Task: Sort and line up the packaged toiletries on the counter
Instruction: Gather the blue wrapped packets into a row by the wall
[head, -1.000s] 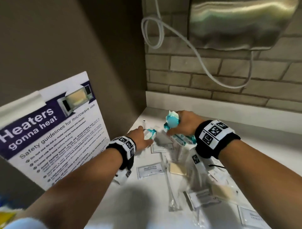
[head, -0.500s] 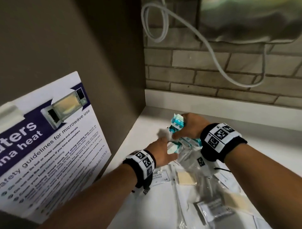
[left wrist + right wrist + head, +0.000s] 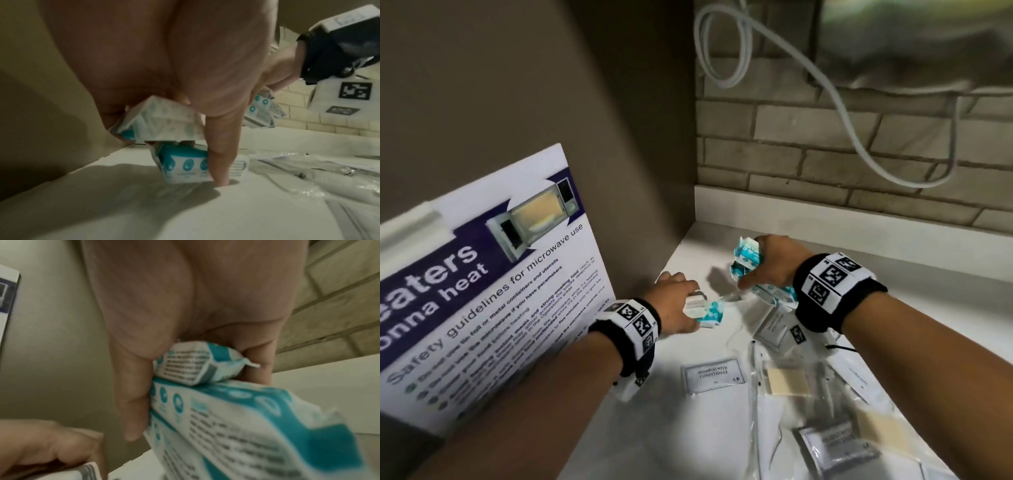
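My left hand (image 3: pixel 690 303) grips a teal-and-white packet (image 3: pixel 707 310) low over the white counter (image 3: pixel 928 308), near the left wall. In the left wrist view that packet (image 3: pixel 162 123) sits above a second one (image 3: pixel 185 164) standing on the counter, and a fingertip (image 3: pixel 221 177) touches the surface. My right hand (image 3: pixel 755 270) holds several of the same teal packets (image 3: pixel 748 257) bunched together above the counter's back; up close the teal packets (image 3: pixel 236 418) lie stacked against the palm. A shampoo sachet (image 3: pixel 714 373) lies flat in front.
Clear plastic packs, a beige soap bar (image 3: pixel 787 382) and more sachets (image 3: pixel 835 445) litter the counter's right front. A microwave safety poster (image 3: pixel 482 291) leans on the left wall. A brick wall with a looped white cable (image 3: pixel 842 113) and a steel appliance (image 3: pixel 914 41) stands behind.
My left hand went to the right hand's bundle, came away with a teal packet and moved back left and down toward the counter. The right hand stayed roughly where it was.
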`<move>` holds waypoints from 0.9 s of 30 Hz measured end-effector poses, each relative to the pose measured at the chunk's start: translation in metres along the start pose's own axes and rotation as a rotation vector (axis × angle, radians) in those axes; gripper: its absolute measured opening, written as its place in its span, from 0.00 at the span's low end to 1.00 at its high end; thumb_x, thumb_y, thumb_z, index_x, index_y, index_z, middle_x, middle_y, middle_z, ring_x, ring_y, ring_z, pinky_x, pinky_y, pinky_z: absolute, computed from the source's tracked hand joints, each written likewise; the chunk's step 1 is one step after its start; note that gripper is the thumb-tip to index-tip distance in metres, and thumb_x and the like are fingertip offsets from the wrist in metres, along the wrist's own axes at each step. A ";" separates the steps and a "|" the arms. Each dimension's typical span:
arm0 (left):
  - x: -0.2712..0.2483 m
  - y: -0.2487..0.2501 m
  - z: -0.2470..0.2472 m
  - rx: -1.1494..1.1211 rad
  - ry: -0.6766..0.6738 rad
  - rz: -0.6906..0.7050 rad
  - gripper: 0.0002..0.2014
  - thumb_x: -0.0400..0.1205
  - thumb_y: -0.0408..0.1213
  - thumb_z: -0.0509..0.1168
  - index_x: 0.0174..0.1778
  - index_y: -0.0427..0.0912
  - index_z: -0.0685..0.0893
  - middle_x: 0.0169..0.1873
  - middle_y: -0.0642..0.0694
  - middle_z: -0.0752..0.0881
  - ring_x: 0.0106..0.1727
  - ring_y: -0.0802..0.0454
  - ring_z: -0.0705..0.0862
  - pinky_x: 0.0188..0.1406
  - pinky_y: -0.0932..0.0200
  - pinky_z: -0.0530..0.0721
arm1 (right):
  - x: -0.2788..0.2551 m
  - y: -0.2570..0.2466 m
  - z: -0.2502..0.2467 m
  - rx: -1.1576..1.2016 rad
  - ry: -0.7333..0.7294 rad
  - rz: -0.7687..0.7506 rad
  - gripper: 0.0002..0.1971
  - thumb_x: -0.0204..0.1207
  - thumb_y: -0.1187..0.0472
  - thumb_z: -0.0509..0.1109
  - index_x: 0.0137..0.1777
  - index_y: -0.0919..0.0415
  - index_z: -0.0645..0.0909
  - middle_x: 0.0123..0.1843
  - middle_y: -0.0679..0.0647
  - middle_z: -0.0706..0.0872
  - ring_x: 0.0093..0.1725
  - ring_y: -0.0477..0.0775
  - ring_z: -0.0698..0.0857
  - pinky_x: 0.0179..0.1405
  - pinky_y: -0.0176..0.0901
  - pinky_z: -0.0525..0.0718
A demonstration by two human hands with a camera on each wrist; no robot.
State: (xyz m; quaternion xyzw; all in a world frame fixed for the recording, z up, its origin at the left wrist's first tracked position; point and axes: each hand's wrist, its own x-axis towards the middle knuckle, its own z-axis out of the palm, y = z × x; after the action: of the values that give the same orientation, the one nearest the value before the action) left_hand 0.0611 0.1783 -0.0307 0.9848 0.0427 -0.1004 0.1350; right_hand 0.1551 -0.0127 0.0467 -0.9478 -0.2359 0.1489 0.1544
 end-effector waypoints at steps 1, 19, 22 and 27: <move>-0.002 -0.002 0.000 0.008 -0.004 -0.005 0.31 0.70 0.53 0.75 0.69 0.50 0.78 0.58 0.47 0.76 0.65 0.45 0.70 0.68 0.50 0.73 | 0.004 -0.006 0.003 -0.008 -0.013 -0.009 0.23 0.60 0.44 0.82 0.52 0.52 0.81 0.49 0.51 0.89 0.47 0.54 0.87 0.52 0.47 0.85; -0.037 -0.013 0.001 -0.163 -0.135 0.041 0.27 0.65 0.60 0.72 0.53 0.45 0.88 0.48 0.46 0.80 0.52 0.46 0.80 0.54 0.56 0.78 | 0.085 -0.079 0.059 -0.082 -0.164 -0.170 0.40 0.52 0.42 0.87 0.63 0.57 0.79 0.56 0.53 0.89 0.55 0.59 0.87 0.60 0.50 0.85; -0.037 -0.019 0.003 -0.198 -0.089 -0.004 0.27 0.69 0.58 0.74 0.58 0.47 0.81 0.49 0.46 0.82 0.53 0.47 0.81 0.54 0.56 0.79 | 0.083 -0.069 0.057 -0.032 -0.196 -0.178 0.42 0.57 0.46 0.86 0.70 0.58 0.74 0.64 0.54 0.85 0.59 0.57 0.84 0.63 0.46 0.81; -0.032 -0.022 0.004 -0.168 -0.030 0.027 0.22 0.75 0.49 0.74 0.62 0.47 0.80 0.56 0.46 0.78 0.62 0.46 0.77 0.60 0.60 0.73 | 0.074 -0.051 0.048 -0.046 -0.185 -0.187 0.41 0.68 0.50 0.80 0.79 0.59 0.67 0.76 0.56 0.76 0.73 0.58 0.78 0.74 0.48 0.74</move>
State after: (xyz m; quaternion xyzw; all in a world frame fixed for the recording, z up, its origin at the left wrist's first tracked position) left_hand 0.0263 0.1963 -0.0332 0.9689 0.0355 -0.1093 0.2193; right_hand 0.1801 0.0778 0.0063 -0.9073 -0.3396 0.2151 0.1235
